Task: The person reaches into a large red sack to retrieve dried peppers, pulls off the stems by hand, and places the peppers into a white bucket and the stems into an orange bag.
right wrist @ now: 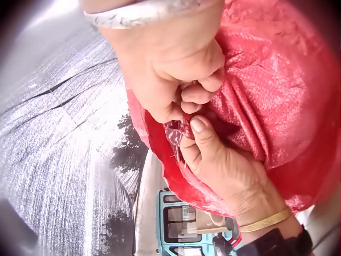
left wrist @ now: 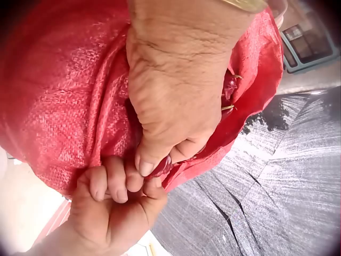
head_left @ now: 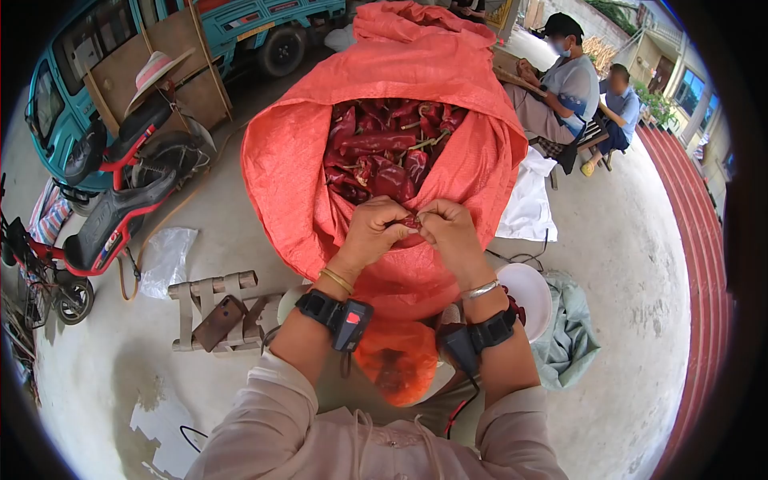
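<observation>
A large red woven sack [head_left: 320, 68] stands open in front of me, with dried red chili peppers [head_left: 380, 144] showing in its mouth. At the sack's near rim, my left hand [head_left: 372, 232] pinches a dark red chili pepper [right wrist: 175, 134] between thumb and fingers. My right hand [head_left: 453, 232] meets it from the other side, its thumb and fingertips pinching the pepper's end. Both hands' fingertips almost touch, partly hiding the pepper. In the left wrist view, the right hand [left wrist: 114, 205] has its other fingers curled in.
Below the sack hangs an orange mesh bag [head_left: 396, 364]. A white basin [head_left: 526, 296] and a grey-green sack [head_left: 568, 336] lie to the right. On the left, a phone [head_left: 220, 322] rests on a strapped stool [head_left: 186, 316], near a red scooter [head_left: 104, 232]. Two people [head_left: 576, 96] sit at the back right.
</observation>
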A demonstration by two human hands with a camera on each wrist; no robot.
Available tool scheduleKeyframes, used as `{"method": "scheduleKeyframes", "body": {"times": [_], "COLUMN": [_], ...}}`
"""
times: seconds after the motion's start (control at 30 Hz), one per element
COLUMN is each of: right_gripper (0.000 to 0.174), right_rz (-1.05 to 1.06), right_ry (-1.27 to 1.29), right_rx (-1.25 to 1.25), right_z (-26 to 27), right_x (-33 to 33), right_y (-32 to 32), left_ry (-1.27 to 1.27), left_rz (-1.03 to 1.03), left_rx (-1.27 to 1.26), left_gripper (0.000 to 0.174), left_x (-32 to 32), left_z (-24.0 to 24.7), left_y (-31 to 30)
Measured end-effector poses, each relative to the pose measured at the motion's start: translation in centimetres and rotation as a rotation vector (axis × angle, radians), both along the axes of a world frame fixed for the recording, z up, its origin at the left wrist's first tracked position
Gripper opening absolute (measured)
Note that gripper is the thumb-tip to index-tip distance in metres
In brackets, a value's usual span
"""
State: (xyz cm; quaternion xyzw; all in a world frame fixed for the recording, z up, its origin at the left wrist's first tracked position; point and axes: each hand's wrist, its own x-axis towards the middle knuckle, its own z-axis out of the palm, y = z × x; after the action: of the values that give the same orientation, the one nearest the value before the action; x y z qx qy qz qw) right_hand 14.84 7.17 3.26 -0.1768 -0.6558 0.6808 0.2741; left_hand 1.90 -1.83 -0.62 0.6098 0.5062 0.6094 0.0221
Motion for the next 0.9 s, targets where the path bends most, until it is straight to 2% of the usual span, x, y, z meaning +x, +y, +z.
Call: {"method": "scheduleKeyframes", "body": {"times": [0.2,0.3,0.43,0.6,0.7,0.9], "right_gripper": [0.003,0.004,0.007,0.012,0.007,0.008], "right_rz": [0.167,0.164,0.062,-0.089,-0.104,-0.064], "right_ry": [-0.069,-0.047,-0.016,-0.107,-0.124,-0.247], "right_rx": [-0.405,-0.486,-0.132,0.335,0.920,1.123], "right_z": [-0.1,-0.3,0.1,-0.3,0.8,1.9], "right_x": [0.3,0.4,0.9,1.0,1.4,0.7], "right_y": [1.0,0.7,-1.1,-0.9,-0.6,-0.1], "left_ry": [0.023,0.019,-0.113,-0.006,0.071,0.076], "left_rz": [-0.001,-0.018,-0.055,-0.029,-0.002,0.067], "left_rx": [0.017,0.026,-0.013,-0.021,-0.006,-0.016], "left_gripper": [0.016,0.015,0.009,0.008,0.009,0.012], "left_x": [0.0,-0.2,-0.2,-0.2,-0.1,0.2], "left_z": [-0.2,-0.3,-0.5,-0.4,-0.3,-0.3], "left_y": [-0.1,-0.1,-0.3,-0.2,0.0,0.1]}}
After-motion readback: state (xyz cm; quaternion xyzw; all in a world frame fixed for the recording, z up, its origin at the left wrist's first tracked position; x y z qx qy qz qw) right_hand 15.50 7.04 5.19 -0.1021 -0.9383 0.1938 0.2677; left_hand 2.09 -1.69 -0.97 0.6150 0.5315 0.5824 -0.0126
